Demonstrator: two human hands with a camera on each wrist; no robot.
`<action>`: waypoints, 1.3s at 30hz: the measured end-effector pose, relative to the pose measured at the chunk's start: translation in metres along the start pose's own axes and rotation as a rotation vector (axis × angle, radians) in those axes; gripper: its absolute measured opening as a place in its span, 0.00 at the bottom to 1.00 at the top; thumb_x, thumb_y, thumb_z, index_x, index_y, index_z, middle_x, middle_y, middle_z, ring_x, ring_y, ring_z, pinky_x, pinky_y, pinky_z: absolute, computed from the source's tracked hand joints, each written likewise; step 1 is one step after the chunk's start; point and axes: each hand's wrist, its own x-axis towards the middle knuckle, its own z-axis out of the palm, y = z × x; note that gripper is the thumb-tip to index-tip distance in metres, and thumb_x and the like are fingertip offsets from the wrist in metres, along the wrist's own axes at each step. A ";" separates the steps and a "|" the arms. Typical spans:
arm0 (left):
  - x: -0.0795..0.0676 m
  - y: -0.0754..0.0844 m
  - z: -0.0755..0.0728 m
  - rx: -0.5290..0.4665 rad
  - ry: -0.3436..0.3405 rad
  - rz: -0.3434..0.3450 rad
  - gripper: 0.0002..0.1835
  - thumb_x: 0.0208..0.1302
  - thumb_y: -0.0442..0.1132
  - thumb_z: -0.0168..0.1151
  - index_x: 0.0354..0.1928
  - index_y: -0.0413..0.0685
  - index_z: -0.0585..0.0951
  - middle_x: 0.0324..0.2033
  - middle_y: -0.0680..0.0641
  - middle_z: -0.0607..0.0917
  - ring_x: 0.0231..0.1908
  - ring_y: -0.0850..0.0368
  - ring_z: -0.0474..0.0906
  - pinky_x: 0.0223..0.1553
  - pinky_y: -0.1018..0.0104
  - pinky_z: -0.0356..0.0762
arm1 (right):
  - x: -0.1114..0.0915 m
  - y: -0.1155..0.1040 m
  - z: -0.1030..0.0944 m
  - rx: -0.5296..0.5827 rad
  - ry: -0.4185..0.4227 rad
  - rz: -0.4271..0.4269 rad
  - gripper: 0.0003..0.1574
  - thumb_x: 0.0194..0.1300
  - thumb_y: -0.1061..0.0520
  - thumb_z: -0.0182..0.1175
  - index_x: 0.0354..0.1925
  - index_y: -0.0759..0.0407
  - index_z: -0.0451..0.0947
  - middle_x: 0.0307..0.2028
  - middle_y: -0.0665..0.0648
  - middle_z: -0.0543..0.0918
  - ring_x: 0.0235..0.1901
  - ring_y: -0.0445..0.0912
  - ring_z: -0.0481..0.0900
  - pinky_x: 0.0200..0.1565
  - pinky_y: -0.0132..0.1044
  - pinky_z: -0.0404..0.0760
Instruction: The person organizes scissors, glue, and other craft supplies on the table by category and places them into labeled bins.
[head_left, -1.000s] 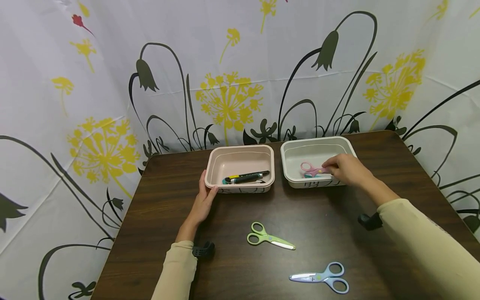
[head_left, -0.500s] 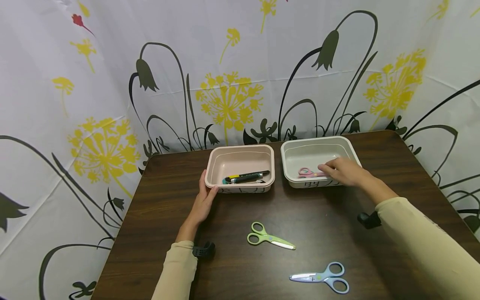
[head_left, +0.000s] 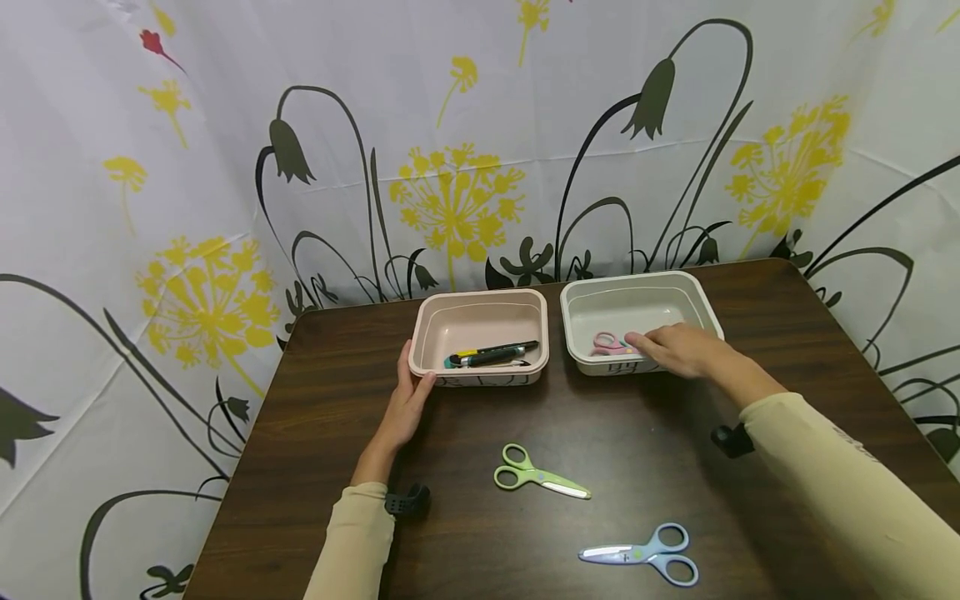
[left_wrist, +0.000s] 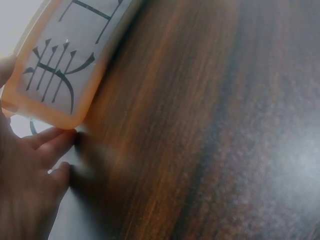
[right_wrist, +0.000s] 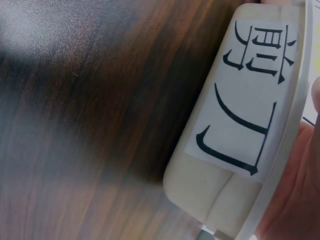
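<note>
My left hand [head_left: 403,407] holds the left front corner of a pink plastic bin [head_left: 483,304], thumb at the front rim and fingers along the side. In the left wrist view the fingertips [left_wrist: 62,142] touch the bin's corner, beside a paper label [left_wrist: 60,75] with black characters. Over the right front rim of a pale grey bin [head_left: 630,289] reaches my right hand [head_left: 678,348], its fingers extended. Pink scissors [head_left: 606,340] lie in that bin beside the thumb, their blades hidden by the hand. In the right wrist view, the bin's front bears a label [right_wrist: 245,95] with large black characters.
Inside the pink bin lie a black cutter-like tool [head_left: 487,357] and a few other slim items. Green scissors [head_left: 536,475] and blue scissors [head_left: 645,554] rest on the dark wooden table [head_left: 450,517]. A flower-printed curtain [head_left: 480,125] hangs behind the table.
My right hand has lowered the pink scissors into the grey bin and let go of them, its fingers straightening and moving slightly left. The left hand has stayed at the pink bin.
</note>
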 end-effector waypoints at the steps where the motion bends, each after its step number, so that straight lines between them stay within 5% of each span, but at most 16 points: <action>1: 0.000 0.000 0.000 0.000 0.000 0.001 0.38 0.74 0.41 0.49 0.75 0.48 0.39 0.71 0.32 0.52 0.69 0.39 0.54 0.66 0.45 0.53 | 0.000 0.000 0.000 -0.006 -0.001 0.006 0.43 0.74 0.33 0.34 0.58 0.66 0.75 0.54 0.68 0.79 0.56 0.65 0.73 0.57 0.60 0.66; 8: 0.001 0.001 0.001 0.009 -0.005 0.002 0.38 0.74 0.40 0.48 0.75 0.46 0.38 0.71 0.31 0.52 0.69 0.38 0.55 0.65 0.44 0.54 | -0.002 -0.001 0.004 -0.029 0.006 0.029 0.42 0.73 0.32 0.35 0.59 0.63 0.75 0.54 0.66 0.79 0.56 0.65 0.74 0.55 0.60 0.67; 16: 0.010 -0.033 0.003 0.008 0.025 0.011 0.39 0.74 0.46 0.49 0.76 0.55 0.38 0.72 0.38 0.53 0.69 0.44 0.55 0.66 0.46 0.54 | -0.003 -0.002 0.004 -0.040 0.007 0.055 0.44 0.73 0.31 0.34 0.60 0.62 0.75 0.55 0.67 0.78 0.56 0.66 0.73 0.56 0.61 0.66; 25: 0.010 -0.033 0.005 0.017 0.033 0.011 0.39 0.74 0.48 0.48 0.76 0.56 0.38 0.72 0.39 0.54 0.69 0.45 0.56 0.65 0.45 0.55 | -0.010 -0.002 0.002 -0.079 0.042 0.070 0.46 0.71 0.28 0.31 0.58 0.59 0.78 0.52 0.63 0.81 0.53 0.63 0.76 0.50 0.61 0.70; 29: 0.010 -0.033 0.004 0.035 0.042 0.005 0.39 0.73 0.48 0.48 0.76 0.56 0.38 0.72 0.39 0.55 0.69 0.45 0.57 0.65 0.44 0.55 | -0.016 -0.009 -0.002 -0.136 0.188 0.007 0.39 0.71 0.30 0.37 0.51 0.54 0.82 0.45 0.58 0.85 0.46 0.58 0.81 0.43 0.57 0.74; 35: 0.010 -0.034 0.004 0.008 0.047 0.021 0.39 0.74 0.46 0.49 0.75 0.53 0.39 0.72 0.39 0.55 0.69 0.45 0.56 0.66 0.47 0.54 | -0.027 -0.034 -0.004 -0.200 0.537 -0.148 0.19 0.65 0.43 0.58 0.41 0.55 0.85 0.36 0.55 0.85 0.36 0.54 0.83 0.36 0.51 0.76; 39: 0.010 -0.037 0.005 -0.002 0.047 0.013 0.39 0.74 0.46 0.49 0.75 0.54 0.39 0.72 0.39 0.55 0.69 0.47 0.56 0.66 0.48 0.54 | -0.033 -0.056 0.004 -0.200 0.649 -0.257 0.13 0.60 0.49 0.63 0.38 0.54 0.84 0.31 0.52 0.84 0.29 0.52 0.82 0.29 0.48 0.76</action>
